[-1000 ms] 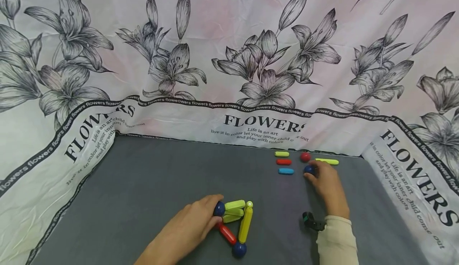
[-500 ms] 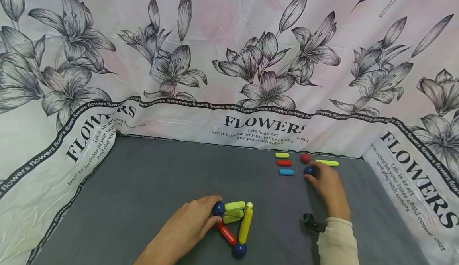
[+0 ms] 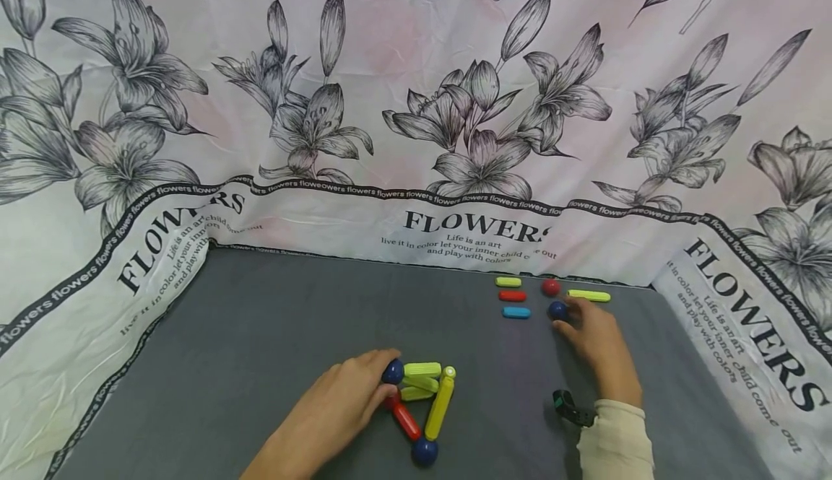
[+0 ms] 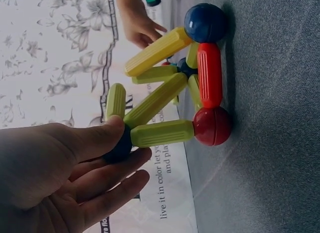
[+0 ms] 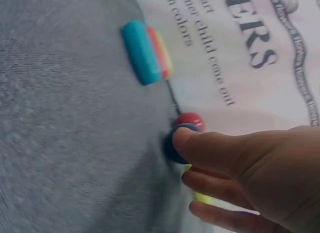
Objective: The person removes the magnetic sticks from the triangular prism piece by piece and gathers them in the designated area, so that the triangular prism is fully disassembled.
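My left hand (image 3: 338, 404) pinches a dark blue ball (image 4: 119, 147) between thumb and fingers, at the raised corner of a frame of rods and balls. Yellow-green rods (image 4: 162, 132) run from that ball. A red ball (image 4: 213, 126) and a red rod (image 4: 209, 75) lie along the frame's base, joined to another blue ball (image 3: 425, 452). From there a yellow rod (image 3: 440, 406) slants up, its upper end without a ball. At the far right, my right hand (image 3: 594, 332) holds a loose dark blue ball (image 5: 174, 147) at the table surface, thumb over it.
Beside the right hand lie a red ball (image 3: 550, 287) and a long yellow-green rod (image 3: 590, 296). Short rods in yellow-green (image 3: 508, 282), red (image 3: 513, 296) and blue (image 3: 516, 312) lie in a column left of them. Flowered cloth (image 3: 455, 141) borders the grey table (image 3: 292, 307).
The rod frame has shifted slightly left with my left hand still gripping its blue ball. My right hand stays at the loose blue ball, its wrist a little farther right.
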`<action>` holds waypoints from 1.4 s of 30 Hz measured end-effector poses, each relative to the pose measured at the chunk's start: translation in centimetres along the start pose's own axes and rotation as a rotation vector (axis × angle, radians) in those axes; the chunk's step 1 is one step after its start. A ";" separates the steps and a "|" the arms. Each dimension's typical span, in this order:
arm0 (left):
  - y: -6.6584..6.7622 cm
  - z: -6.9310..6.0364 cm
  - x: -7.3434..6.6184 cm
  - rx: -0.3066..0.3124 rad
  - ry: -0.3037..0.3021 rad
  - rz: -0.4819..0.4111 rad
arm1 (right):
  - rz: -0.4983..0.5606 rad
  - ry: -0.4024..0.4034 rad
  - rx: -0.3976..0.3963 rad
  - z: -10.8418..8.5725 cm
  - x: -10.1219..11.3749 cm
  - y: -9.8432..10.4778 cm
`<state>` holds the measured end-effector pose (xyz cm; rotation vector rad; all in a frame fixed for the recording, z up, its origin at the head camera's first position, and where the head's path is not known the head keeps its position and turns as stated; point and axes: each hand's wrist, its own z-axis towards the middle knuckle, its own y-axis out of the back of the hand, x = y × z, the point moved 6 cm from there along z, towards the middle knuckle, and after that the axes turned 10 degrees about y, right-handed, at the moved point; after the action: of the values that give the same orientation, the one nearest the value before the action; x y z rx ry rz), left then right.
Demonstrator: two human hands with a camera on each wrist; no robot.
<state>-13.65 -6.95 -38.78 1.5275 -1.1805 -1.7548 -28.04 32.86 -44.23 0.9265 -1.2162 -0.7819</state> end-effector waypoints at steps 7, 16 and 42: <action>0.3 0.5 0.0 -0.003 -0.010 0.006 | -0.017 0.079 0.036 -0.9 2.9 2.7; 0.4 0.5 -0.1 -0.032 -0.043 0.022 | 0.087 0.405 -0.063 -3.1 12.8 5.4; 0.2 0.2 -0.1 0.024 -0.042 -0.011 | -0.031 0.901 -0.013 -7.5 26.0 -1.3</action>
<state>-13.90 -6.93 -38.56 1.5204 -1.2198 -1.7945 -15.80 10.44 -35.17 1.1108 -0.4042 -0.3098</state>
